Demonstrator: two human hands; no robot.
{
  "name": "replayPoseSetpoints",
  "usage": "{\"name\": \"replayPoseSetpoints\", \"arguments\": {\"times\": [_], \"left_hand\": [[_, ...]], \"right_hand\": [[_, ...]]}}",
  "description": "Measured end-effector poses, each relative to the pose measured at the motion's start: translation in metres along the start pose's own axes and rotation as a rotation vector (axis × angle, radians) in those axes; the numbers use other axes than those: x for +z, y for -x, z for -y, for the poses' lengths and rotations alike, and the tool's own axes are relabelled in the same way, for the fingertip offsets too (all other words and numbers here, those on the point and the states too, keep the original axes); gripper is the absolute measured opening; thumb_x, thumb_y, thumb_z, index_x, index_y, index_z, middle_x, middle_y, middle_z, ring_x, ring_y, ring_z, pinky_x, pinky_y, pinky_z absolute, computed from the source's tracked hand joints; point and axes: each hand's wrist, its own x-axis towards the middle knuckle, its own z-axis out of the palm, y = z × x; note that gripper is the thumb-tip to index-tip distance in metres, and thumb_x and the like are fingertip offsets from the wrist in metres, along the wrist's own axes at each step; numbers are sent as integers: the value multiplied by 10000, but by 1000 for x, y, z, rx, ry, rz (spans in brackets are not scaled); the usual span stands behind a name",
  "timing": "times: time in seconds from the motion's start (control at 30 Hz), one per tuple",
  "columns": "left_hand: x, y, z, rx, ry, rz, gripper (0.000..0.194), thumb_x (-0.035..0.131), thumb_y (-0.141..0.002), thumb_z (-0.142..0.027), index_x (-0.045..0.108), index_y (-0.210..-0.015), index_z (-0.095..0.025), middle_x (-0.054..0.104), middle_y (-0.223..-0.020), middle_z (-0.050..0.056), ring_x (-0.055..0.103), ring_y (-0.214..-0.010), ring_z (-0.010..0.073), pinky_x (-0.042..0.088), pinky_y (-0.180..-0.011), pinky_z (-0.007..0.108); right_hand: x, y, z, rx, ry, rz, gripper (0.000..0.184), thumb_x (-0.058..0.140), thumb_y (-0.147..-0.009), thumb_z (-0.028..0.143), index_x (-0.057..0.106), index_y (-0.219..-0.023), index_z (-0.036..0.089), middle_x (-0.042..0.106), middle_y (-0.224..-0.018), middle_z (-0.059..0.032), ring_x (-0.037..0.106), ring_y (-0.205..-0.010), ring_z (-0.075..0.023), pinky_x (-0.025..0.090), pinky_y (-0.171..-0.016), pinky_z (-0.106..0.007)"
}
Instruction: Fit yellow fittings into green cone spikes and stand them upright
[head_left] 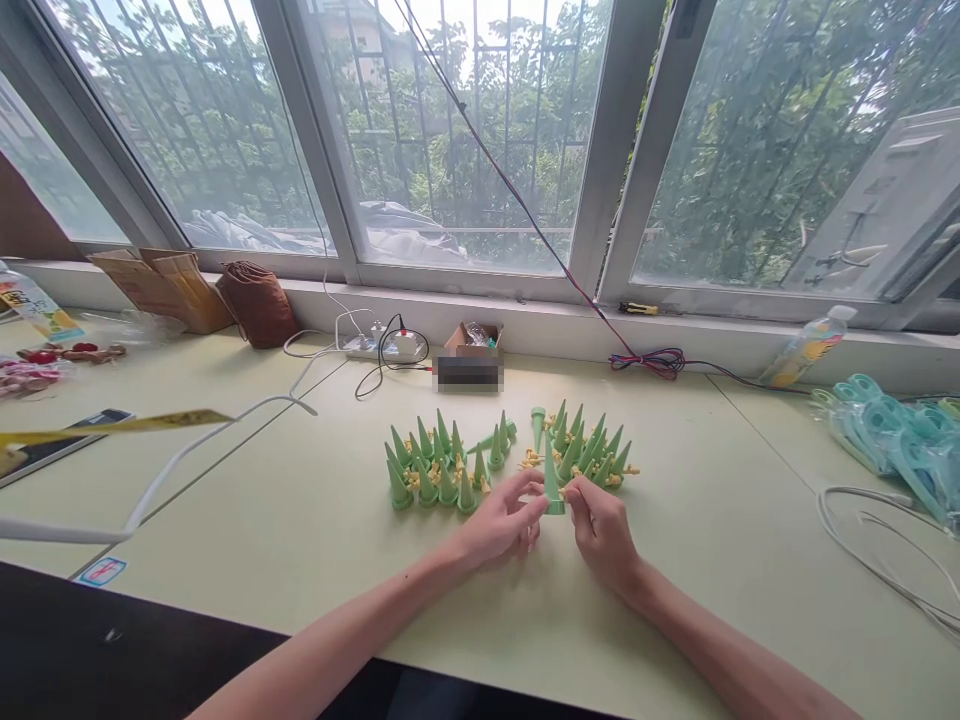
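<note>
My left hand (501, 520) pinches a green plastic cone (553, 482) near its base, and the cone points upward. On the cone's other side, my right hand (604, 528) is closed around a small yellow plastic piece (565, 492), mostly hidden by the fingers, at the cone's lower side. Several green cones (426, 487) with yellow pieces among them stand in rows beyond my left hand. Another cluster of cones (591, 452), also with yellow pieces, is just beyond my right hand. Between the clusters, one cone (491, 440) lies tilted; another (538, 425) stands tip down.
Farther back are a power strip (375, 345), a small cardboard box (480, 335) and a coiled cable (656, 362). Bagged teal plastic parts (892, 440) and a white cable (862, 545) lie at right. A white cord (161, 485) crosses the left side.
</note>
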Motion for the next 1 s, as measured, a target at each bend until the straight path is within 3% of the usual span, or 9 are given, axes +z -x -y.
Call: {"name": "replayPoseSetpoints", "arguments": {"times": [0.17, 0.4, 0.5, 0.6, 0.7, 0.87, 1.0], "left_hand": [[2, 1, 3, 101, -180, -82, 380, 564, -936, -460, 545, -1209, -197, 562, -850, 27, 477, -487, 42, 428, -441, 161], [3, 1, 2, 243, -373, -131, 365, 487, -982, -357, 611, -1308, -250, 531, -1162, 100, 521, -557, 45, 530, -546, 224], [6, -1, 0, 235, -370, -164, 373, 491, -981, -364, 590, -1325, -259, 535, -1182, 99, 521, -538, 35, 535, -519, 218], [9, -2, 0, 153, -283, -225, 446, 531, -950, -451, 499, -1355, -267, 548, -1171, 98, 540, -498, 40, 482, -390, 185], [10, -4, -1, 82, -130, -233, 453, 526, -925, -549, 473, -1239, -226, 594, -1054, 75, 552, -441, 56, 420, -313, 169], [8, -7, -3, -92, 30, -135, 542, 442, -903, -676, 530, -821, -148, 617, -688, 32, 553, -397, 98, 403, -319, 184], [5, -8, -2, -175, 147, -56, 573, 478, -876, -698, 526, -736, -144, 595, -567, 22, 517, -367, 89, 390, -328, 178]], "right_hand": [[0, -2, 0, 8, 0, -12, 339, 356, -1019, 233, 349, -680, 224, 355, -575, 53, 312, -491, -109, 286, -468, -229], [3, -3, 2, 24, -19, -5, 341, 354, -1021, 248, 397, -685, 212, 368, -562, 58, 322, -470, -103, 291, -467, -228], [3, -5, 4, 52, -20, -30, 345, 365, -1022, 252, 406, -681, 211, 374, -559, 58, 325, -469, -104, 292, -465, -229], [2, -6, 7, 81, -12, -71, 357, 362, -1029, 266, 424, -682, 208, 395, -569, 50, 339, -480, -108, 303, -469, -231], [1, -7, 9, 79, 7, -97, 358, 364, -1033, 273, 462, -696, 203, 421, -578, 41, 354, -487, -111, 315, -477, -233], [0, -7, 9, 25, 17, -85, 326, 380, -1032, 265, 526, -748, 197, 507, -620, 12, 434, -524, -124, 369, -511, -232], [2, -4, 8, -27, -20, -39, 279, 395, -1026, 232, 551, -797, 196, 571, -673, -9, 501, -565, -132, 400, -547, -229]]}}
